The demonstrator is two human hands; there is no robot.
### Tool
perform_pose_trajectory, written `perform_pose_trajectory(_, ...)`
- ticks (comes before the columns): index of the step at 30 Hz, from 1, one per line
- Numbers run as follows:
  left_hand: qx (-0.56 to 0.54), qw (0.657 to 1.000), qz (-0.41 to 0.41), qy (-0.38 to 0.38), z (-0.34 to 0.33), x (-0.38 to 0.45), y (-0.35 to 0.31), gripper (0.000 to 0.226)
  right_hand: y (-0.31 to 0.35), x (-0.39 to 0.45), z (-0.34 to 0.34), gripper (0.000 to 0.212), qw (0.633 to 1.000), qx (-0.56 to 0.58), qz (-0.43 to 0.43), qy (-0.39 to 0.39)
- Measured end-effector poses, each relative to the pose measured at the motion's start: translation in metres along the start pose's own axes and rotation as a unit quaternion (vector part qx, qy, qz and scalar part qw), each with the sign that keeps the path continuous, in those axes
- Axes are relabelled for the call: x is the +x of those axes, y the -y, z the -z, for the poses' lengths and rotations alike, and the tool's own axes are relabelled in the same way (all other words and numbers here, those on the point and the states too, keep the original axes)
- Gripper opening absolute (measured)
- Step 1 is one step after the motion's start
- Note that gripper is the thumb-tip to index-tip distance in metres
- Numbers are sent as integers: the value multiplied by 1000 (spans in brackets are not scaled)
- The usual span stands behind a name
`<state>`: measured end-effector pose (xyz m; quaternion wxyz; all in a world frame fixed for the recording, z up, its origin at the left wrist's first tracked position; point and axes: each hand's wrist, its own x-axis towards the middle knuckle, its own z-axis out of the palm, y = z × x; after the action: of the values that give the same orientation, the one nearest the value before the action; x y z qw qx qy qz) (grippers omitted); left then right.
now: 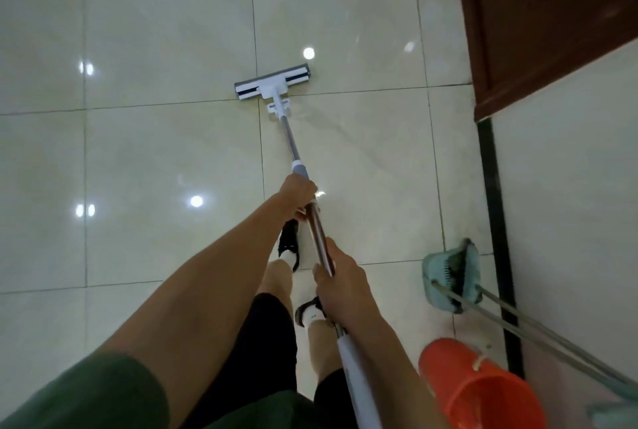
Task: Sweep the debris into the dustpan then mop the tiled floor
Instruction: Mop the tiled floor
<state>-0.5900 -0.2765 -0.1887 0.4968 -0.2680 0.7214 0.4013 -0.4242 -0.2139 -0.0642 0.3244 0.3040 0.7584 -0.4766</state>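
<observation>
A flat mop with a white and grey head point(272, 81) rests on the glossy cream tiled floor point(165, 152), its metal handle point(291, 142) running back toward me. My left hand point(299, 194) grips the handle farther down, just below the grey collar. My right hand point(340, 282) grips the handle nearer to me, above its white end section. A teal dustpan point(438, 273) with a broom head in it lies on the floor at the right, its long handles reaching to the lower right.
An orange bucket point(476, 390) stands at the lower right beside me. A dark brown wooden door point(552, 14) and a black skirting strip point(493, 204) line the right side. My two feet in dark shoes are under the handle.
</observation>
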Motion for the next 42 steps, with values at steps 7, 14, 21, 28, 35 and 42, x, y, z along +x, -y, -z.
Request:
perform_pose_trajectory(7,7,999,-35,-16,74,35,-30,9,69,46,-46,51,999,20,-9,-33)
perform_pose_trajectory(14,51,997,-63,0,168,86,-83,13,162,118,-96,51,996,62,-15,-59)
perform_pose_trajectory(21,82,991,-102,-8,242,145,-146,13,242,207,-123,44,988,124,-8,-92)
perform_pose_trajectory(28,144,985,-92,16,248,136,-97,9,221,173,-176,50,984,147,-52,-89)
perform_pose_trajectory(35,228,968,-74,72,224,84,15,11,152,85,-258,45,977,162,-67,-123)
perform_pose_trajectory(42,289,949,-98,83,198,24,176,13,60,-22,-368,41,957,237,-88,-143)
